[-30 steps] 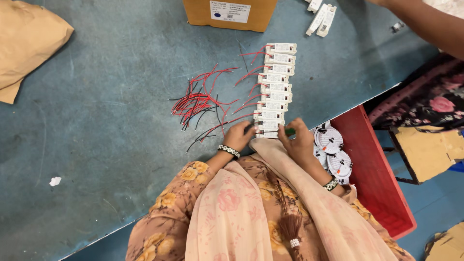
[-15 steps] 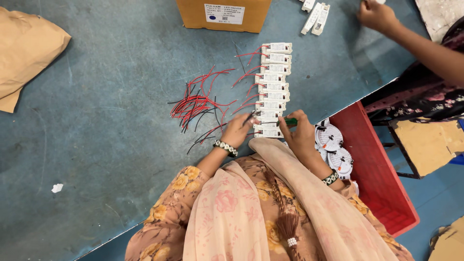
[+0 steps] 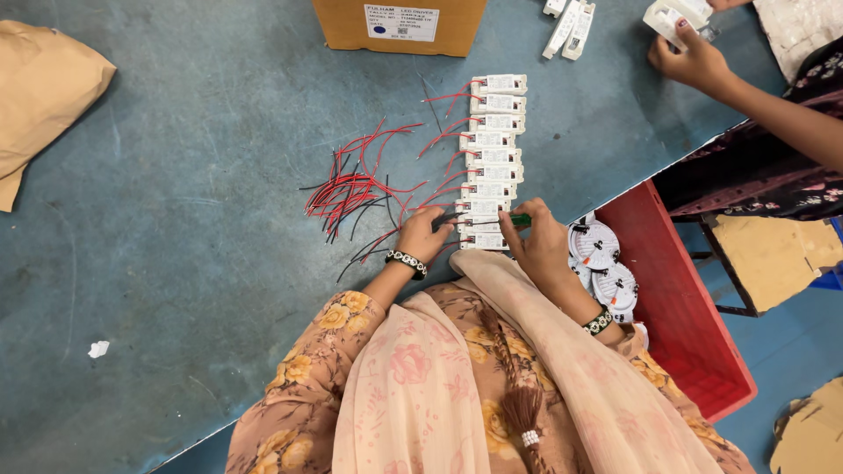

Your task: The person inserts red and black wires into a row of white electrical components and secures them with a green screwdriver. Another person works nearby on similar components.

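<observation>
A column of small white plastic boxes [image 3: 492, 158], flat and oblong, lies in a neat row up the worktop [image 3: 176, 263], each trailing thin red and black wires [image 3: 360, 189] that fan out in a tangle to the left. At the near end of the column, the left hand [image 3: 423, 235] rests with its grip pressed on the wires beside the last box [image 3: 481, 240]. The right hand [image 3: 540, 241] has its grip clamped on a green-handled tool [image 3: 518, 220], tip laid across that near end.

Just right, a red plastic bin [image 3: 685, 298] holds round white discs [image 3: 601, 263]. Farther up stand a cardboard carton [image 3: 399, 25] and loose white boxes [image 3: 569, 22]. Another person's hand [image 3: 689, 60] holds a white part at the top right. Brown paper [image 3: 44, 88] lies at the far left.

The worktop is scuffed blue-grey, with a white scrap [image 3: 98, 349] on it.
</observation>
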